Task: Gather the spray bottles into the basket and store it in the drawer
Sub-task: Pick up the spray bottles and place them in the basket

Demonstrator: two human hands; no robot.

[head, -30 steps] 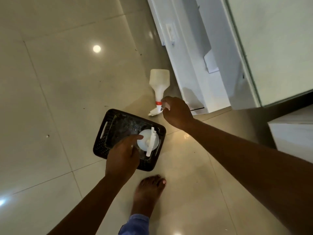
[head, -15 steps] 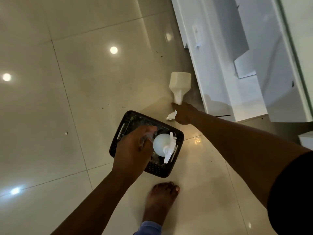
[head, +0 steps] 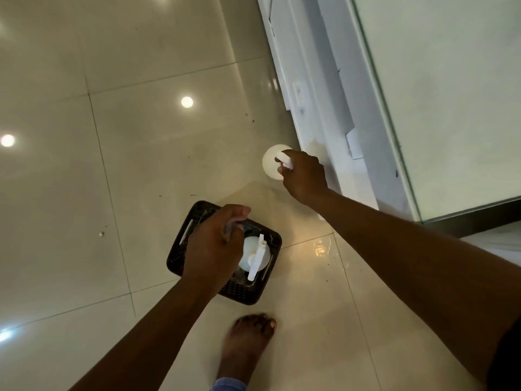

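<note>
A black perforated basket [head: 242,294] sits on the tiled floor in front of me. One white spray bottle [head: 255,253] stands upright inside it, nozzle up. My left hand [head: 217,246] rests over the basket's left side, fingers curled at its rim; what it grips is hidden. A second white spray bottle [head: 270,163] hangs upright beyond the basket, seen from above, and my right hand [head: 303,174] is closed around its spray head.
White cabinet fronts and an open drawer [head: 324,108] run along the right, under a pale counter [head: 439,94]. My bare foot [head: 248,342] stands just behind the basket. Glossy floor tiles [head: 112,165] spread to the left.
The second bottle lay on its side on the floor; my right hand took its spray head and raised it upright. My left hand slid from the first bottle to the basket's left rim.
</note>
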